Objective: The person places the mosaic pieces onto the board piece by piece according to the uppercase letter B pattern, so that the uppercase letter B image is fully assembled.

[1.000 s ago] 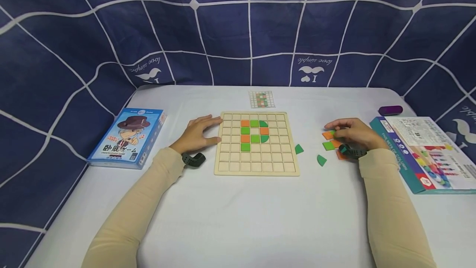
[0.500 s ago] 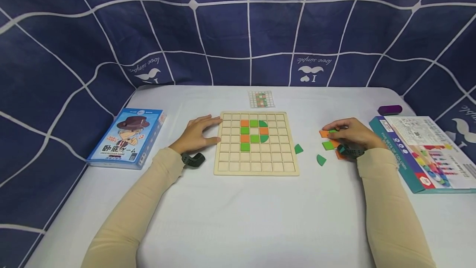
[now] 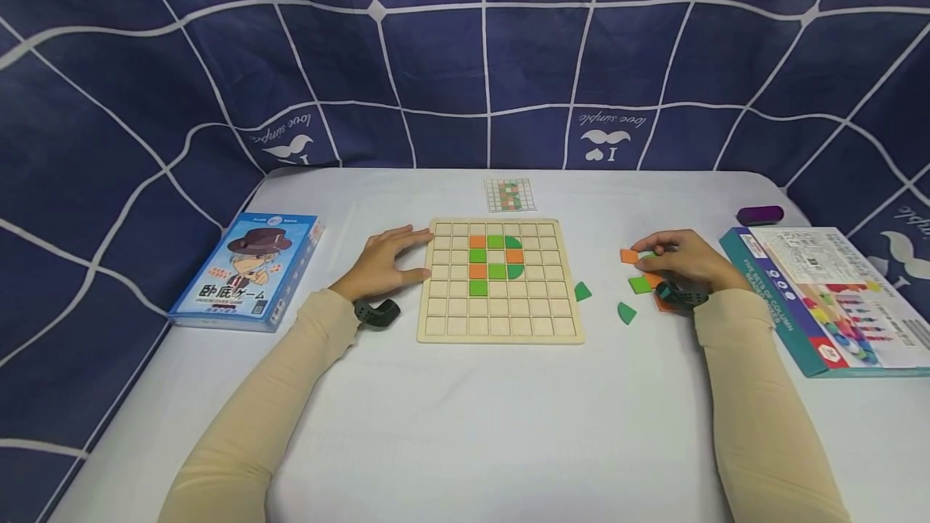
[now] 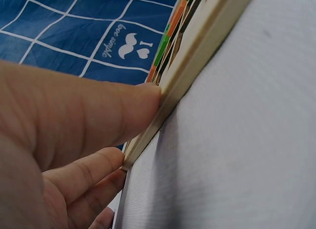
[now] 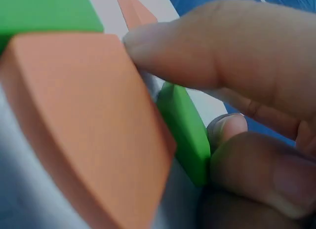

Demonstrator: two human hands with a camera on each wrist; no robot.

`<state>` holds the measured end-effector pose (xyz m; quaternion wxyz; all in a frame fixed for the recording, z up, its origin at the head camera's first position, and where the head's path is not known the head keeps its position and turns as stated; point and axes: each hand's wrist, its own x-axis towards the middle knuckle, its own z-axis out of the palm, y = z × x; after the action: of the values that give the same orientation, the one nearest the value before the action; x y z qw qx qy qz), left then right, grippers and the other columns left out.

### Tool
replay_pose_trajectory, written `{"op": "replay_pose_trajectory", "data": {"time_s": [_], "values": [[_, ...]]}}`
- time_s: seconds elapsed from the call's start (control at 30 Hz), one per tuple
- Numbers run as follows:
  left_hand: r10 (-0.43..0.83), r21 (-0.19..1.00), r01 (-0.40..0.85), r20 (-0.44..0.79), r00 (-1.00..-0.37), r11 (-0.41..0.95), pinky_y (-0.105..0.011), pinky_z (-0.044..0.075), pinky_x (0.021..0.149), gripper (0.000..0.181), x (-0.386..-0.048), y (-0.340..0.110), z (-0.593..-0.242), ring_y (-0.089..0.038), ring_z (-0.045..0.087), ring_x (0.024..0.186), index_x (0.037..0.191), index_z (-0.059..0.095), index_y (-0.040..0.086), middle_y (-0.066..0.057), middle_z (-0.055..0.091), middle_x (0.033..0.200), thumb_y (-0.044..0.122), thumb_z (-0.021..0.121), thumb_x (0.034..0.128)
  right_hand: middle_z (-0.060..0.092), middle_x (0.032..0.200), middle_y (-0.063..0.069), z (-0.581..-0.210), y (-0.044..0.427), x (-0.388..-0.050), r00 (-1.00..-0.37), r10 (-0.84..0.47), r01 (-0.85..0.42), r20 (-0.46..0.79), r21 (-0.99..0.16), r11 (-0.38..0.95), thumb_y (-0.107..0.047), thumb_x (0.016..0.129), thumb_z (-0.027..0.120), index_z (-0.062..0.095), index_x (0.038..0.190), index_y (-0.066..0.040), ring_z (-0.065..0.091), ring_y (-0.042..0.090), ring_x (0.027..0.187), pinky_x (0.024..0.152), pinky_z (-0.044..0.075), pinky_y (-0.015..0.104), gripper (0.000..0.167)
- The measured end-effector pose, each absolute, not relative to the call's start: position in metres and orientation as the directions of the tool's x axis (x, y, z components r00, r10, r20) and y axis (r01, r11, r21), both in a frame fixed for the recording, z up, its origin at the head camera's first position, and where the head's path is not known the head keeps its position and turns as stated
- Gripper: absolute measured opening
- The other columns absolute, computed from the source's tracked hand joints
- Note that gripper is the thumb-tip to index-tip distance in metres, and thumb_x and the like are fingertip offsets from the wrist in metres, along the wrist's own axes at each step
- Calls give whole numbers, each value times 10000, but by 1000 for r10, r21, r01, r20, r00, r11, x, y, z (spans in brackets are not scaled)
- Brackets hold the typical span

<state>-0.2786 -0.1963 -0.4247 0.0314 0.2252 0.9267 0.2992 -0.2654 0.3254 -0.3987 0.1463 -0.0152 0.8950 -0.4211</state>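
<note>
On the table lies a wooden grid board (image 3: 500, 329) with orange and green tiles set in its upper middle cells. My left hand (image 3: 385, 261) rests at the board's left edge, and its thumb (image 4: 143, 103) touches the side in the left wrist view. To the right of the board, my right hand (image 3: 683, 255) has its fingertips at an orange square tile (image 3: 629, 256), seemingly pinching it; the contact is partly hidden. Beneath and beside that hand lie a green square tile (image 3: 640, 286) and more orange tiles. A large orange tile (image 5: 89, 105) is close in the right wrist view.
Two green quarter-round tiles, one by the board (image 3: 584, 291) and one nearer the front (image 3: 626, 313), lie loose. A small pattern card (image 3: 510, 194) is behind the board. A blue game box (image 3: 247, 273) stands left, a teal-edged box (image 3: 835, 305) right, with a purple object (image 3: 760, 215) behind.
The right hand has shifted slightly left, and the orange square tile has moved left and away from the pile with its fingertips. The left hand stays at the board's edge.
</note>
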Motion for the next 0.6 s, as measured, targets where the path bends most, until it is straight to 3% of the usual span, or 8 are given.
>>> {"op": "replay_pose_trajectory", "data": {"time_s": [0.27, 0.47, 0.6], "values": [[438, 565, 399, 73, -896, 722, -596, 136, 1307, 709, -278, -196, -424, -374, 288, 1619, 1593, 545, 87, -130, 469, 1680, 317, 785, 967, 582, 1049, 51, -393, 322, -266, -959, -107, 129, -263, -740, 660, -218, 1000, 793, 635, 1401, 71, 479, 271, 1069, 809, 482, 266, 520], [438, 567, 397, 71, -896, 721, -592, 142, 1305, 712, -278, -196, -424, -375, 285, 1620, 1596, 541, 88, -131, 466, 1682, 319, 782, 967, 635, 1192, 102, -385, 313, -267, -965, -123, 100, -231, -760, 643, -249, 1036, 757, 612, 1430, 40, 576, 192, 871, 684, 526, 261, 510], [439, 563, 403, 77, -895, 722, -596, 141, 1304, 710, -278, -196, -423, -379, 291, 1617, 1593, 542, 81, -134, 470, 1678, 310, 782, 965, 675, 1242, 137, -380, 303, -267, -968, -167, 43, -189, -775, 631, -210, 1046, 745, 609, 1414, 59, 611, 166, 848, 669, 563, 262, 476]]}}
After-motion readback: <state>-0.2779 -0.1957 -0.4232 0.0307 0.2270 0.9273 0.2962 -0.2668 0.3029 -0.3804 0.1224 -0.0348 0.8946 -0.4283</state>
